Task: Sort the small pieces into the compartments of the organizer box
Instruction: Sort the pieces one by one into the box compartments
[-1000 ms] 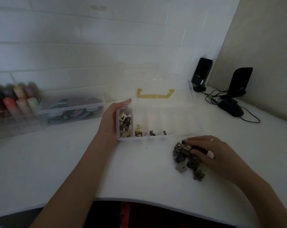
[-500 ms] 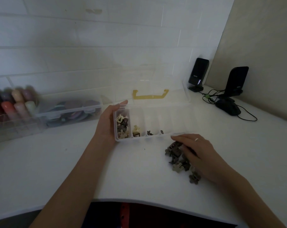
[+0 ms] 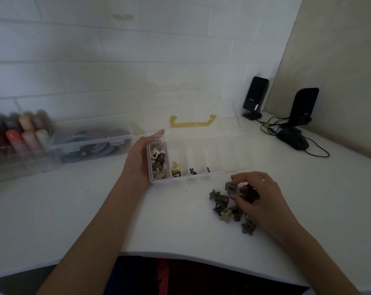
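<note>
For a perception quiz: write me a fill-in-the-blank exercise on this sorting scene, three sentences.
The left hand rests against the ___ end of the clear plastic organizer box. The right hand pinches a small grey piece above the loose pile of dark pieces on the ___ table. The box's open lid carries a ___ handle.
Missing words: left; white; yellow.

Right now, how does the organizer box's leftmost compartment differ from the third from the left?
Fill: the leftmost compartment holds a heap of pieces; the third compartment holds one, at its near end. Colour: the leftmost compartment mixes cream and dark pieces; the third compartment's piece is dark. Shared: both are slots of the clear organizer box, lid open.
</note>
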Demonstrator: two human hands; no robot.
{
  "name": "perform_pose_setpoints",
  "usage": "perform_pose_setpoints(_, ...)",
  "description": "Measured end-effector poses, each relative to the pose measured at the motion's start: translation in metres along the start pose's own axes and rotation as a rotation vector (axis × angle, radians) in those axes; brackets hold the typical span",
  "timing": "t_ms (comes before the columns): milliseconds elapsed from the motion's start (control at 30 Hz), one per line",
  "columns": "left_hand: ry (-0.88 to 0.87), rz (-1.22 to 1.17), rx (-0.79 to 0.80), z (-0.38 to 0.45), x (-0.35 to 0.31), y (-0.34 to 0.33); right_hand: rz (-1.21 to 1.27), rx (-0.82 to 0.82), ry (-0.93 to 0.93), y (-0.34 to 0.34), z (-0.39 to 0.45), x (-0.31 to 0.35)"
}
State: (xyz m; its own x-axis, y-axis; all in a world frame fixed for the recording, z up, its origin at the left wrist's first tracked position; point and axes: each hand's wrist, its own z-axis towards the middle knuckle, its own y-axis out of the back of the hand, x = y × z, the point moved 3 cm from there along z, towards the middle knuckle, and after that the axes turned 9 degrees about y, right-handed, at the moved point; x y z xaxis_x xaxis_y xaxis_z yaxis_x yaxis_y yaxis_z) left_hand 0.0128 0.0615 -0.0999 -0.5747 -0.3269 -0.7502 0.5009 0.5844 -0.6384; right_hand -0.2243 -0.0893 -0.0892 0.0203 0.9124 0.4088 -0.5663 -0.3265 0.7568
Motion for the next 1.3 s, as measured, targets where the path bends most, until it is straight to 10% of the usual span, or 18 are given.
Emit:
perform_pose_setpoints(767,-0.01,0.037,-0.035,-0.009,0.0,-0.001,0.244,-0.145,0.159,0.007,0.029,0.058)
perform_pose_setpoints(1300,0.04,-0.018,0.042,-0.02,0.002,-0.015,-0.38,-0.031,0.409,-0.064,0.084,0.071)
